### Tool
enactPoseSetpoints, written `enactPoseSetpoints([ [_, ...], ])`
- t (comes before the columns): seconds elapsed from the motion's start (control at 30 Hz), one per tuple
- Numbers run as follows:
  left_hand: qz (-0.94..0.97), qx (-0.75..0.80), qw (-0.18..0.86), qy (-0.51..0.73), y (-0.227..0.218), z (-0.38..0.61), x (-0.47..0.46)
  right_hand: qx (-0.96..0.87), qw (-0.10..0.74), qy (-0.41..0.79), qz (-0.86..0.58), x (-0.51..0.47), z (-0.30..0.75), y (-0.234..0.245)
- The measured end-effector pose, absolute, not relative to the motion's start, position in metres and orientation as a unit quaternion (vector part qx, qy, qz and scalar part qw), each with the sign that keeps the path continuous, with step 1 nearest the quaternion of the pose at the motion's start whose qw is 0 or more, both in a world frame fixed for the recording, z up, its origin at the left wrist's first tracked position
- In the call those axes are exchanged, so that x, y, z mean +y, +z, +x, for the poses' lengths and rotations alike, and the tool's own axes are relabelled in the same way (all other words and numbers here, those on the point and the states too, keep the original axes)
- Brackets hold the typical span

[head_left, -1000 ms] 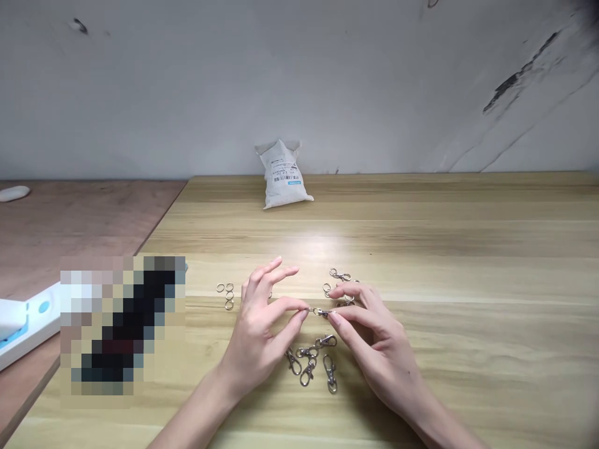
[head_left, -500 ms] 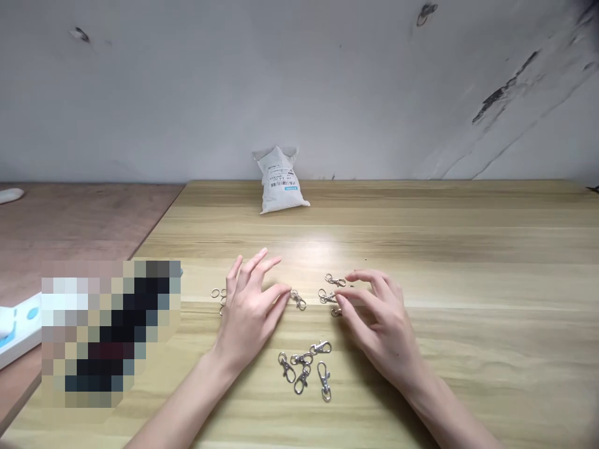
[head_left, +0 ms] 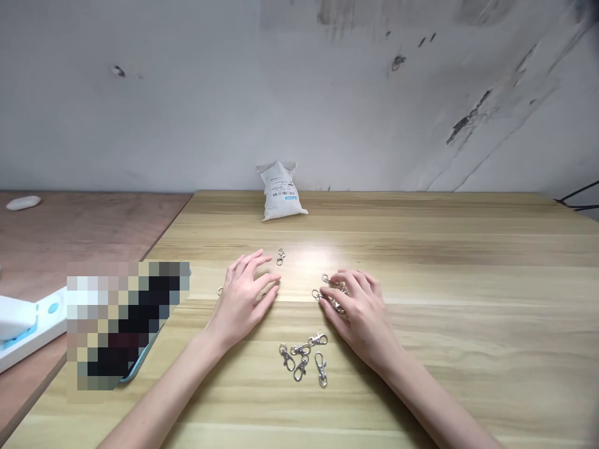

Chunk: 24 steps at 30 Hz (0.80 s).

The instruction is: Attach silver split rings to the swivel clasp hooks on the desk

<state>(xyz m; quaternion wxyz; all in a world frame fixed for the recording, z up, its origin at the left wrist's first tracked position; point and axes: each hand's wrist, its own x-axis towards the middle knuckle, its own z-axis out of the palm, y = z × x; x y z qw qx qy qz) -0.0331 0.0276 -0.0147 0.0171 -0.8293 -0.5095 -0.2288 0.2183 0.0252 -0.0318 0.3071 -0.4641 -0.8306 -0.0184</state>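
Head view is showing the left hand [head_left: 246, 292] lying flat, open and empty on the light wooden counter [head_left: 444, 280], the small silver lobster clasp [head_left: 280, 255] that both hands were pinching a second ago is now lying released just beyond its fingertips, apparently finished with, while the right hand [head_left: 362, 312] is resting curled fingers on the cluster of loose silver clasps [head_left: 319, 294], its grip impossible to tell.

A bag [head_left: 281, 190] stands at the table's [head_left: 468, 280] far edge, behind a lone clasp [head_left: 280, 255]; more clasps [head_left: 303, 358] lie nearer.
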Motion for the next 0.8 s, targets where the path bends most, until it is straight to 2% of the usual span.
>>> enactPoseSetpoints([
  [0.17, -0.834, -0.499, 0.020, -0.234, -0.016, -0.034, 0.019, -0.880, 0.237, -0.110, -0.397, 0.036, 0.215, -0.029],
  [0.27, -0.851, -0.474, 0.015, -0.225, -0.012, -0.034, 0.023, -0.894, 0.199, -0.124, -0.383, 0.042, 0.213, -0.025],
  [0.37, -0.849, -0.478, 0.011, -0.224, -0.006, -0.043, 0.028, -0.893, 0.209, -0.107, -0.385, 0.047, 0.210, -0.023],
  [0.6, -0.844, -0.503, -0.016, -0.186, 0.002, -0.078, 0.024, -0.861, 0.297, -0.059, -0.408, 0.068, 0.242, -0.015],
  [0.8, -0.863, -0.477, -0.039, -0.159, 0.000, -0.080, 0.025, -0.876, 0.230, -0.012, -0.423, 0.068, 0.268, -0.014],
])
